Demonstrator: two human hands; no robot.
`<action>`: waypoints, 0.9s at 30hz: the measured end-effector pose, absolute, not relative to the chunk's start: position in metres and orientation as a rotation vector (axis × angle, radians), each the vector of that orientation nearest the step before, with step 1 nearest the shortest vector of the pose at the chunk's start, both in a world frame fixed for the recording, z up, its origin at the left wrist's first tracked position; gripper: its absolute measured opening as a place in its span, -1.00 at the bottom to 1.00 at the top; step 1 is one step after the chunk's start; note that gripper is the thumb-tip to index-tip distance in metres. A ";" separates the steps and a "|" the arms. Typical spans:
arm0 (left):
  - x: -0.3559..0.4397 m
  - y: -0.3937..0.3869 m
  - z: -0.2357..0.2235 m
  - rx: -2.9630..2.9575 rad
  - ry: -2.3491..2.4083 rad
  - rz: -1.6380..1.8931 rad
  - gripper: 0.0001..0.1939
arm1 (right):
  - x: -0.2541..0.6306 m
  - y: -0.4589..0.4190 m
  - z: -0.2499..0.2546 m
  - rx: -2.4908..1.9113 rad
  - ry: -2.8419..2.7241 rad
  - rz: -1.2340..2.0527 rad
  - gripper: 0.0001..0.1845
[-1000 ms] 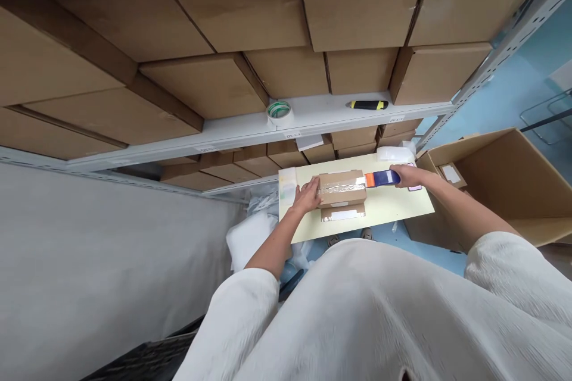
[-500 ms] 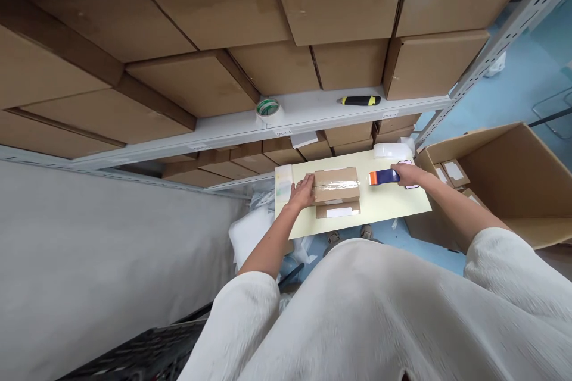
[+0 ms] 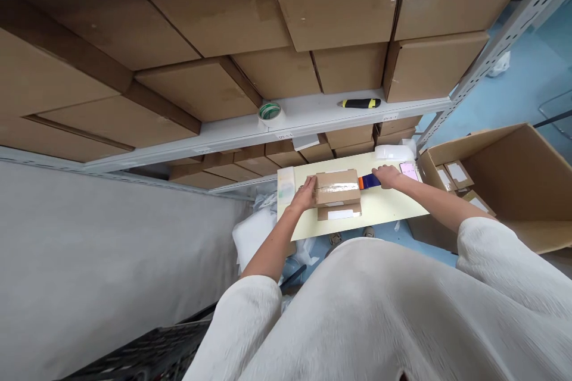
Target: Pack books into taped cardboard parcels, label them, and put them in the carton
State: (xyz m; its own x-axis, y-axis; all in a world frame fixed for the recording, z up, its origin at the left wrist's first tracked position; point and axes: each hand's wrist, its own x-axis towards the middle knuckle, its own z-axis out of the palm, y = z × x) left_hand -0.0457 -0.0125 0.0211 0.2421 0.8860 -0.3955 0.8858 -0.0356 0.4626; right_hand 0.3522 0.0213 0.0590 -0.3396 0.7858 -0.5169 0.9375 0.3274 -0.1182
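A small cardboard box (image 3: pixel 337 195) lies on a pale yellow board, with shiny clear tape across its top. My left hand (image 3: pixel 306 191) grips the box's left end, fingers over the top edge. My right hand (image 3: pixel 386 177) is closed around a blue and orange tape dispenser (image 3: pixel 370 181). The dispenser's orange front end is at the box's right end, where the tape runs. A second flat cardboard box (image 3: pixel 322 214) with a white label lies against the near side of the taped box, partly hidden by it.
The yellow board (image 3: pixel 393 205) spans the space below the shelf (image 3: pixel 313 108), which holds a tape roll (image 3: pixel 270 112), a black and yellow utility knife (image 3: pixel 360 103) and stacked cartons. A phone (image 3: pixel 408 171) rests at the board's right. Beyond it stands a large open carton (image 3: pixel 513 178) with several small boxes inside.
My right hand has moved left with the tape dispenser, bringing it from a gap away up to the box's right end. The phone is now more exposed. My left hand stays on the box.
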 end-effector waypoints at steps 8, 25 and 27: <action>-0.045 -0.013 0.019 1.909 1.589 -0.017 0.17 | 0.322 -0.013 0.043 1.600 2.165 -0.457 -0.33; -0.046 -0.016 0.021 1.939 1.562 -0.054 0.11 | 0.386 -0.037 -0.010 2.326 1.752 -0.933 -0.46; -0.047 -0.017 0.019 1.923 1.572 -0.035 0.08 | 0.377 -0.043 -0.021 2.368 1.766 -0.837 -0.44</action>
